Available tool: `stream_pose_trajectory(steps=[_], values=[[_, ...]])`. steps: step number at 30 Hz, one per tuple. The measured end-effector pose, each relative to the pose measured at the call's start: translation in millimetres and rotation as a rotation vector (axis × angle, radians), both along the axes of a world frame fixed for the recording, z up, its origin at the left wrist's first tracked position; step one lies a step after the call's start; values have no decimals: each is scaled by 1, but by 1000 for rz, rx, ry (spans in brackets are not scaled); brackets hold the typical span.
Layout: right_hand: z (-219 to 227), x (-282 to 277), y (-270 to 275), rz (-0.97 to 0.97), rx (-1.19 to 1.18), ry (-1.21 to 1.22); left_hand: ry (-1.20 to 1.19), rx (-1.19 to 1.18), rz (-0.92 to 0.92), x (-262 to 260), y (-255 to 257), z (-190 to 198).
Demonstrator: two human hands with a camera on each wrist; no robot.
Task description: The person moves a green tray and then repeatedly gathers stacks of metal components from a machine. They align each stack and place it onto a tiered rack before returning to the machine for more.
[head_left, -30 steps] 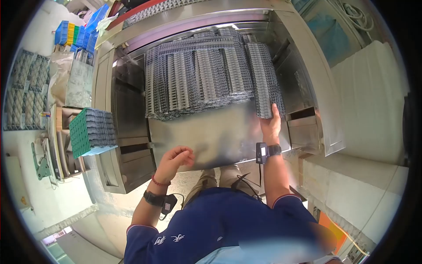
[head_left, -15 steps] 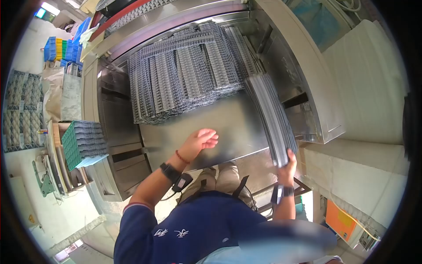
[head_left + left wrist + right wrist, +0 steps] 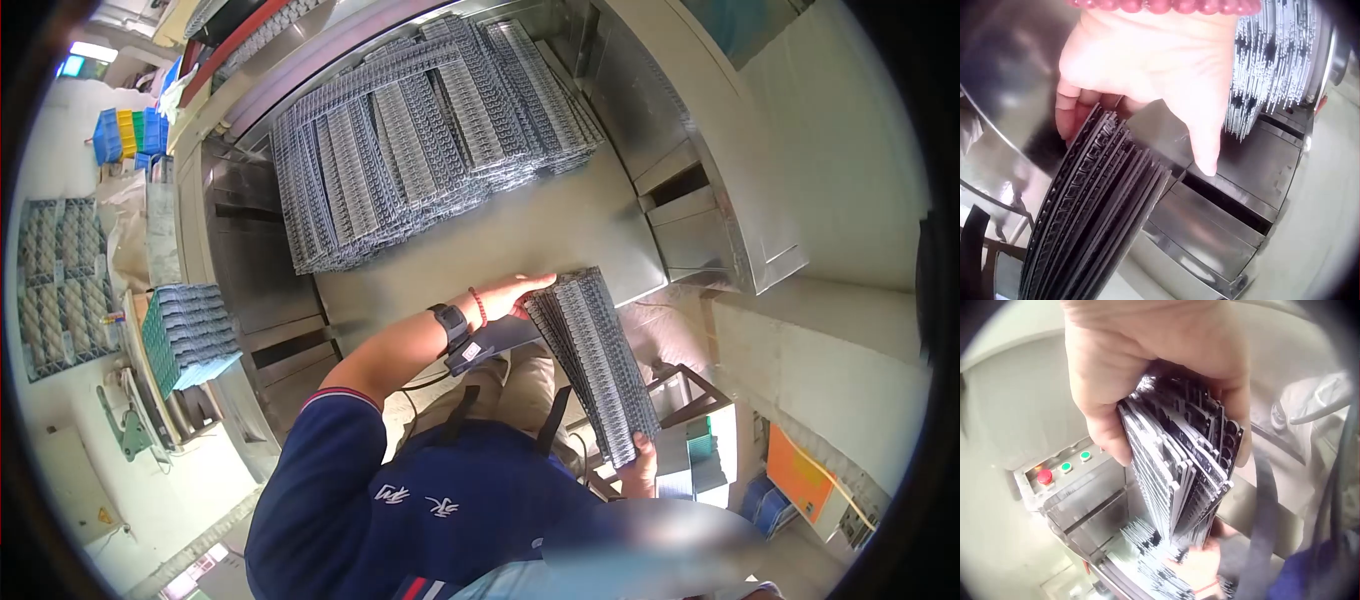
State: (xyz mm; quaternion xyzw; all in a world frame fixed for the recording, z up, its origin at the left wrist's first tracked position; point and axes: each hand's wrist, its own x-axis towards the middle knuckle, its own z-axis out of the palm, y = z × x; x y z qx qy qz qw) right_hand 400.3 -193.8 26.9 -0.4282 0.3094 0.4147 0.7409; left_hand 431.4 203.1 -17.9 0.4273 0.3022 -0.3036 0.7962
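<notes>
A stack of thin, perforated metal strips point(image 3: 600, 370) is held in front of the body, slanting down to the right. My right hand point(image 3: 640, 468) grips its near end, with thumb and fingers on opposite sides in the right wrist view, where the strip ends point(image 3: 1179, 450) fan slightly apart. At the far end is my left hand point(image 3: 510, 295). Its fingers reach behind the strips, while the thumb point(image 3: 1205, 150) stands straight out, apart from them, in the left wrist view. A large pile of similar strips point(image 3: 400, 150) lies on the metal worktop point(image 3: 480, 230) beyond.
Metal side walls point(image 3: 690, 190) flank the worktop. Ridged grey sheets with a green face point(image 3: 190, 330) stand to the left, and blue and yellow bins point(image 3: 125, 135) are farther back. A panel with a red button point(image 3: 1044, 477) shows in the right wrist view.
My right hand has lifted the stack from the pile's right side and drawn it toward the body, turning it. My left hand has moved right to the stack's far end.
</notes>
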Motion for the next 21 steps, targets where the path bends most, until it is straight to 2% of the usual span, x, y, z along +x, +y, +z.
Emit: stream_pose_trajectory(steps=[2,4,6,8,10,12,14,16,17,18,19,20,21], values=[[-6,2,-5,19,-38,-47,-16,61,32,0,-1,15],[9,17,8,35,-68,-237,-48,173,7,-4,2,28],[21,36,22,153,-66,-354,-68,71,69,-16,12,5],[11,57,24,271,-79,-409,-294,336,-98,-29,30,-1],[6,80,47,370,-90,-475,-362,405,-145,-44,51,2],[-36,102,56,385,136,-537,-579,472,165,-60,68,25],[-13,138,127,661,210,-681,-515,464,243,-92,89,8],[-44,153,157,759,169,-884,-448,454,323,-128,108,-12],[-47,162,177,767,178,-875,-421,655,274,-144,117,-19],[-48,171,199,975,50,-1044,-391,852,222,-155,121,-23],[-49,176,215,1183,-86,-1210,-403,830,315,-162,121,-21],[-56,177,223,1194,-82,-1205,-395,827,323,-167,120,-20],[-61,174,234,1239,-86,-1332,-425,904,327,-171,120,-19]])
